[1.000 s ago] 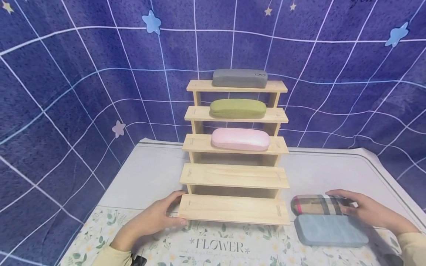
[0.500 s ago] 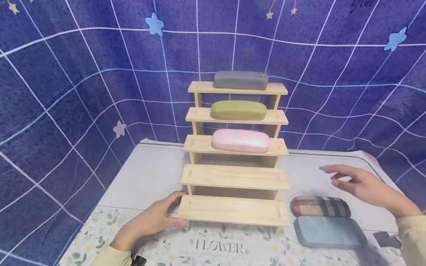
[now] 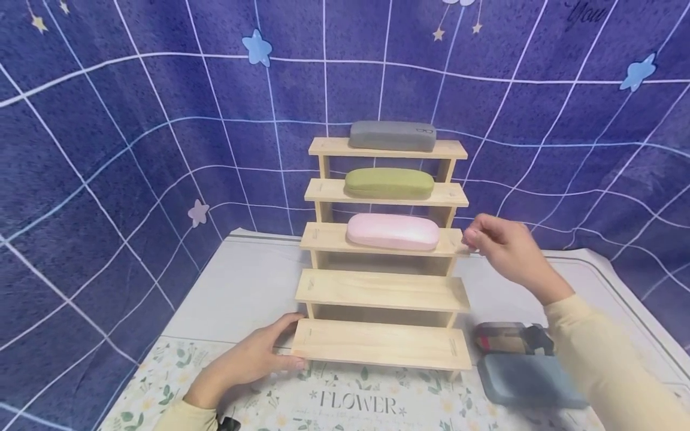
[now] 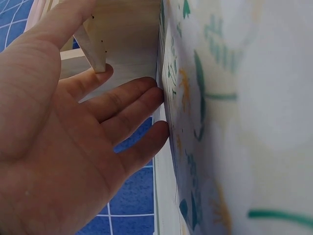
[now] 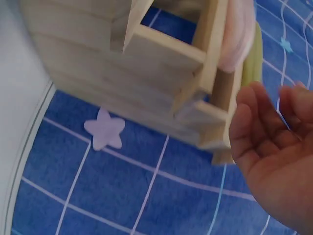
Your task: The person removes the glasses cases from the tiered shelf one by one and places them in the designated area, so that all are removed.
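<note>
Bracing the rack [image 3: 381, 290], your left hand [image 3: 260, 355] gripping!
Your right hand [image 3: 505, 250] hangs empty, right of the pink case [image 3: 393, 231]: aligning, seemingly; touch lightly next.

Three cases [image 3: 389, 183] on rack [image 3: 381, 344], two other cases [image 3: 524, 380] to right, curtain [image 3: 162, 149] behind

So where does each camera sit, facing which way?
Head: on the head, facing forward and down at the rack; left hand, right hand, sleeves show.
Left wrist: on that wrist, facing rack and flowered mat; left hand shows.
Right wrist: on that wrist, facing rack and backdrop; right hand shows.
Shared: head and right wrist show pink case, green case.
</note>
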A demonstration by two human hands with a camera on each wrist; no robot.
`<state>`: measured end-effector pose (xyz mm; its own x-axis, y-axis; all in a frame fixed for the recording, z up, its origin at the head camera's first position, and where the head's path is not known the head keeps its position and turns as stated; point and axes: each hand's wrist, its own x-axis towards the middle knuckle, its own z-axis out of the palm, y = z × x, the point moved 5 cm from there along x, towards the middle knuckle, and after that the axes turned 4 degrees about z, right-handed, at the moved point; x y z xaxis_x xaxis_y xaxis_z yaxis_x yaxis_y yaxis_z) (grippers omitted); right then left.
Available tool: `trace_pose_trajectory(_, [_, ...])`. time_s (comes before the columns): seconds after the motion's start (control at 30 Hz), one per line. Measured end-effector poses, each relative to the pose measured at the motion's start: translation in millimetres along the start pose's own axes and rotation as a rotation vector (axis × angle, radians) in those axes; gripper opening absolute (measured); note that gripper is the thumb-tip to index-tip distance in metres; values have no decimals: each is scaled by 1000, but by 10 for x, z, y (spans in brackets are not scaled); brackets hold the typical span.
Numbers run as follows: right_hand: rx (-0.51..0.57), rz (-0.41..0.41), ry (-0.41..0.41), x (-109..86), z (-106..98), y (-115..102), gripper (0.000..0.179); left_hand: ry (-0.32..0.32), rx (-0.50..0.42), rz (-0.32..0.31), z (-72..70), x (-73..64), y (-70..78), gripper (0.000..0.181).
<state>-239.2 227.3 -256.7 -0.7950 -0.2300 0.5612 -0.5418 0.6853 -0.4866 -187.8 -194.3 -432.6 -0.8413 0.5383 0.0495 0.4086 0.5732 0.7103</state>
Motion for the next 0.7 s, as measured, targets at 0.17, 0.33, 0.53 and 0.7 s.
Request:
trace_pose_trajectory(0.17, [-29,80,25,170,197,-18,48,3,-13,22,3,-6,12,84])
trace_pose_trajectory(0.33, [-70,78,22,265,319,-7,42,3,0,18,15,-6,4,88])
trace_pose_trajectory(0.53, [-9,112,-18,297,395,-1,23,-3,10,-1,9,-6,9,89])
trace_pose_trajectory(0.7, [11,195,-177,325,498,-15,35,-2,5,-2,-14,-20,20,88])
